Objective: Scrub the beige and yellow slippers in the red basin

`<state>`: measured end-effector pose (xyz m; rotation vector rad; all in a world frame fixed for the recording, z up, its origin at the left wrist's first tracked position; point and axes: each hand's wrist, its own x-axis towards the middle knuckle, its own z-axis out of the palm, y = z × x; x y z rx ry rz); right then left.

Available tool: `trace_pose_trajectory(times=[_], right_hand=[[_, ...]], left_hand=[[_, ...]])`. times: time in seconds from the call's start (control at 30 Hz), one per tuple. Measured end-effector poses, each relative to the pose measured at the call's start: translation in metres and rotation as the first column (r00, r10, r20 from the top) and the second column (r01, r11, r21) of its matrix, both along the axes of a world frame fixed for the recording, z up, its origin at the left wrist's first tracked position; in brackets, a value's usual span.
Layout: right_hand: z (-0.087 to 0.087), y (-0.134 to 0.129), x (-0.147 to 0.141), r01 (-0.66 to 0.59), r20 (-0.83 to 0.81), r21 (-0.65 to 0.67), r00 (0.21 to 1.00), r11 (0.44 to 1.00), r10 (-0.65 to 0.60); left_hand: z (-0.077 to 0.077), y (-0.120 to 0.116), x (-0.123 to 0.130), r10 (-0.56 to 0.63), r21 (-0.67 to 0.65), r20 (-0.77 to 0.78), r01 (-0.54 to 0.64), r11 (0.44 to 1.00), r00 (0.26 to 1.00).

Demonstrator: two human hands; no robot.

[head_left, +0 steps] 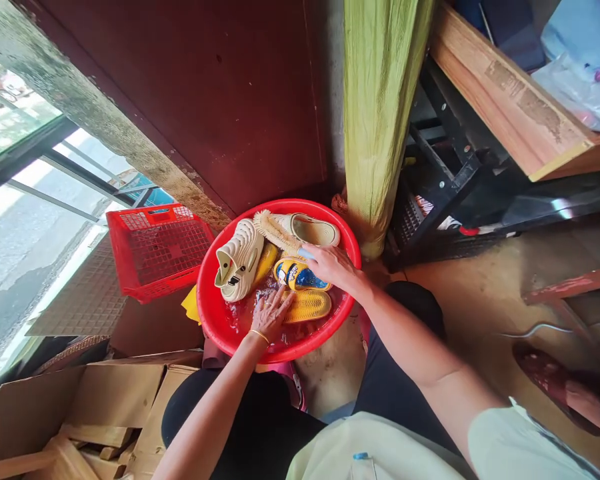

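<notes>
A red basin (210,327) in front of me holds water and several shoes. My right hand (330,265) is closed on the blue handle of a scrub brush (279,235); its pale bristles point up and to the left. Just under that hand is a yellow and blue slipper (314,278). My left hand (271,313) lies with fingers spread in the water, its fingertips at a yellow slipper (310,305) that shows its patterned sole. A cream clog (243,257) leans at the basin's left side. Behind the brush rests another cream clog (316,230).
A red plastic crate (155,283) stands left of the basin. Cardboard boxes (115,393) with wood pieces are at lower left. A green-wrapped post (380,133) rises behind the basin, beside a dark red panel (205,87). Another person's foot in a sandal (550,380) is at right.
</notes>
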<state>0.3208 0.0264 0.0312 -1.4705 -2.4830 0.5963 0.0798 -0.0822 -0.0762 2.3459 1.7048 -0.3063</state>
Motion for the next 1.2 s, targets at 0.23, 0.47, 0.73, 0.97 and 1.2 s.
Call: trace_pose_trajectory(times=[0.23, 0.47, 0.73, 0.97, 1.2], right_hand=[[-0.009, -0.009, -0.001, -0.038, 0.061, -0.065, 0.997, 0.997, 0.042], [-0.022, -0.018, -0.019, -0.121, 0.152, -0.135, 0.978, 0.983, 0.141], [-0.019, -0.009, -0.026, -0.127, 0.218, -0.127, 0.964, 0.984, 0.152], [-0.021, -0.007, -0.024, -0.152, 0.276, -0.131, 0.943, 0.980, 0.184], [-0.023, -0.011, -0.033, -0.143, 0.295, -0.126, 0.939, 0.982, 0.174]], left_hand=[[0.007, 0.020, -0.031, 0.147, 0.026, 0.220, -0.156, 0.987, 0.964], [0.000, 0.020, -0.046, 0.486, 0.256, 0.534, -0.680, 0.687, 0.692], [-0.013, 0.005, -0.009, 0.672, 0.008, 0.472, -0.765, 0.644, 0.571], [-0.029, 0.008, -0.008, 0.760, -0.248, 0.488, -0.767, 0.592, 0.429], [-0.028, 0.019, 0.007, 0.763, -0.193, 0.528, -0.822, 0.536, 0.373]])
